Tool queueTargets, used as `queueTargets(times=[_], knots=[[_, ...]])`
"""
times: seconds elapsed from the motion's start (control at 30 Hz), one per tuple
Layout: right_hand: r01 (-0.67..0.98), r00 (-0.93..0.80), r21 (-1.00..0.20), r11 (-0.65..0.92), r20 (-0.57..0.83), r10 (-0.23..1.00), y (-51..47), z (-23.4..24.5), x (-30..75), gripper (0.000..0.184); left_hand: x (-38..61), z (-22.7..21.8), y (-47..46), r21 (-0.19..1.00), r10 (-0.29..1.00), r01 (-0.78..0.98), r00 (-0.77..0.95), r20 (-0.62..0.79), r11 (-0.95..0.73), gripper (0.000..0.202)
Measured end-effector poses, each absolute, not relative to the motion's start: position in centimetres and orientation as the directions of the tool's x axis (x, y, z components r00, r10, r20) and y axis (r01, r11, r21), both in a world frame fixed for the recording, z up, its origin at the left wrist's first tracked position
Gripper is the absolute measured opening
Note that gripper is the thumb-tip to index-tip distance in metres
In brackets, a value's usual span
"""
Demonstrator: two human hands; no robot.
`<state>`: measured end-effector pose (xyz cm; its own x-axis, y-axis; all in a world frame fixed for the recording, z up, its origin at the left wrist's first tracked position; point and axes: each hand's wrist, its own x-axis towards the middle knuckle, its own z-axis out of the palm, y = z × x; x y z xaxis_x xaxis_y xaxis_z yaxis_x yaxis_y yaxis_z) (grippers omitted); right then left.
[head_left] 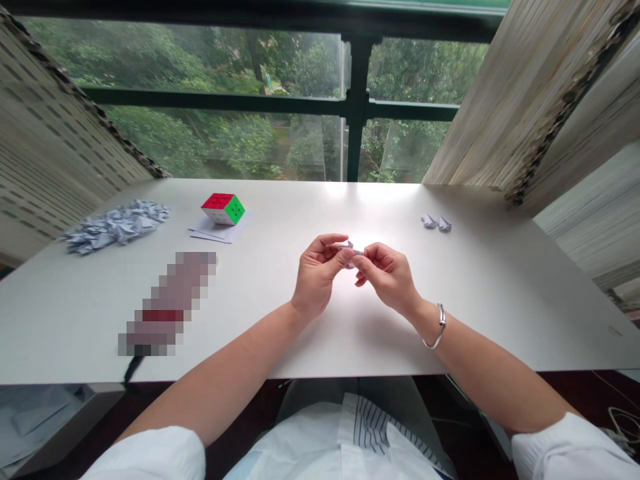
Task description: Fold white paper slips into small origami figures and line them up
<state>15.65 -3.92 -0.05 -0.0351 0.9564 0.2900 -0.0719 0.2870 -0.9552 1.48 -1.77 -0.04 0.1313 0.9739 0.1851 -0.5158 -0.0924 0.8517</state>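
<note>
My left hand [319, 275] and my right hand [387, 277] meet above the middle of the white table [360, 340]. Between their fingertips they pinch a small folded piece of pale paper [353, 249], mostly hidden by my fingers. To the right, about a forearm's length from my right hand, lie two small folded paper pieces [437, 223]. Far to the left sits a heap of similar pale blue-grey folded paper pieces [116, 225]. A silver bangle [439, 327] circles my right wrist.
A red-and-green-faced puzzle cube [223, 209] rests on white paper sheets [217, 230] at the table's far side. A pixelated, blurred long object [167, 303] lies at the left. Slatted blinds [530, 100] and a window [225, 93] border the table's far edge.
</note>
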Motion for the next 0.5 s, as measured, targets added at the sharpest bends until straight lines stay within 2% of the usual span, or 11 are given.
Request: queueTargets(times=[0.13, 0.33, 0.5], knots=[[-0.121, -0.005, -0.968, 0.218, 0.220, 0.975, -3.73, 0.10, 15.75, 0.030, 1.23, -0.01, -1.46, 0.865, 0.976, -0.497, 0.144, 0.161, -0.069, 0.031], [-0.096, -0.100, -0.987, 0.131, 0.141, 0.985, -3.36, 0.12, 15.92, 0.034, 0.80, -0.41, -0.80, 0.898, 0.984, -0.428, 0.084, 0.155, -0.105, 0.029], [-0.125, -0.069, -0.986, 0.111, 0.120, 0.990, -3.28, 0.01, 15.76, 0.036, 0.85, -0.43, -0.96, 0.901, 0.974, -0.424, 0.152, 0.169, -0.091, 0.028]])
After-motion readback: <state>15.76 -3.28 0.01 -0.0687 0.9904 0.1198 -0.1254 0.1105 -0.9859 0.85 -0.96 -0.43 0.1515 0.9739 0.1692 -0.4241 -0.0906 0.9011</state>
